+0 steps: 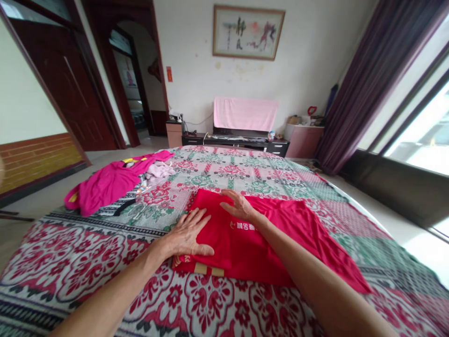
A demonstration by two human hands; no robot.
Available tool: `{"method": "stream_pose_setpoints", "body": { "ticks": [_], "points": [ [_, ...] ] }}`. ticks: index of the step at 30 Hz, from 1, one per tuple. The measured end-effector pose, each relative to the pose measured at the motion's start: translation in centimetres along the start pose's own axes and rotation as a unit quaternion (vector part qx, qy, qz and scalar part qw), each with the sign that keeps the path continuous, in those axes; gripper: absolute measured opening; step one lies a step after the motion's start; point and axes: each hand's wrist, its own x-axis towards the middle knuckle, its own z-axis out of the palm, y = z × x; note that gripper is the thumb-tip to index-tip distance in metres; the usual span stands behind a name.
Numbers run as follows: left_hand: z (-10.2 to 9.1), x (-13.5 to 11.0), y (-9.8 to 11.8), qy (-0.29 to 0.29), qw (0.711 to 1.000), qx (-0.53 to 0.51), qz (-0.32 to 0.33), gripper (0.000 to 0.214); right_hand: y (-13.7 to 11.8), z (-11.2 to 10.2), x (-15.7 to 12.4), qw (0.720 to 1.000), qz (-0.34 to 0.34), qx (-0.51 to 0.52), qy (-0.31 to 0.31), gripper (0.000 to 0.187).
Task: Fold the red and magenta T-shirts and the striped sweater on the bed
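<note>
A red shirt (270, 252) with white lettering lies on the patterned cloth, its left end folded over toward the middle. My left hand (191, 234) rests flat on the folded part, fingers spread and thumb pointing right. Near the fold's far edge, my right hand (238, 206) is over the shirt with its fingers slightly bent and apart; nothing shows in its grasp. Gold patches peek out along the near edge of the fold. On the right, the shirt's other end is spread out and wrinkled.
A patterned cloth (210, 309) covers the broad surface under the shirt. To the far left lies a pile of clothes with a magenta garment (112, 182) on top. Beyond stands a low black cabinet (278, 148) and a screen draped with a pink cloth (245, 113).
</note>
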Motion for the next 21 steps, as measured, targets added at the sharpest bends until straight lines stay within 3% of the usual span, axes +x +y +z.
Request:
{"method": "stream_pose_setpoints", "body": {
  "ticks": [2, 6, 10, 13, 19, 21],
  "points": [
    [0.2, 0.0, -0.1, 0.007, 1.000, -0.002, 0.003, 0.103, -1.4, -1.0, -1.6, 0.999, -0.045, 0.017, 0.002, 0.022],
    [-0.3, 0.2, -0.4, -0.014, 0.999, -0.039, -0.001, 0.101, -4.4, -2.1, -4.7, 0.993, -0.089, 0.049, -0.051, 0.014],
    [-2.0, 0.0, -1.1, 0.075, 0.983, -0.165, 0.007, 0.063, -6.4, -1.8, -6.3, 0.982, -0.111, 0.080, -0.133, 0.009],
    [-3.3, -0.4, -1.1, 0.115, 0.966, -0.232, -0.006, 0.031, -6.6, -0.9, -6.7, 0.980, -0.118, 0.069, -0.144, 0.009],
    [-3.3, -0.9, -0.8, 0.116, 0.974, -0.187, -0.055, 0.023, -5.7, 0.3, -6.8, 0.984, -0.129, 0.051, -0.114, 0.008],
    [-3.1, -1.1, -1.3, 0.086, 0.972, -0.212, -0.062, 0.022, -5.6, 0.2, -6.8, 0.982, -0.128, 0.068, -0.117, 0.011]
  ]
}}
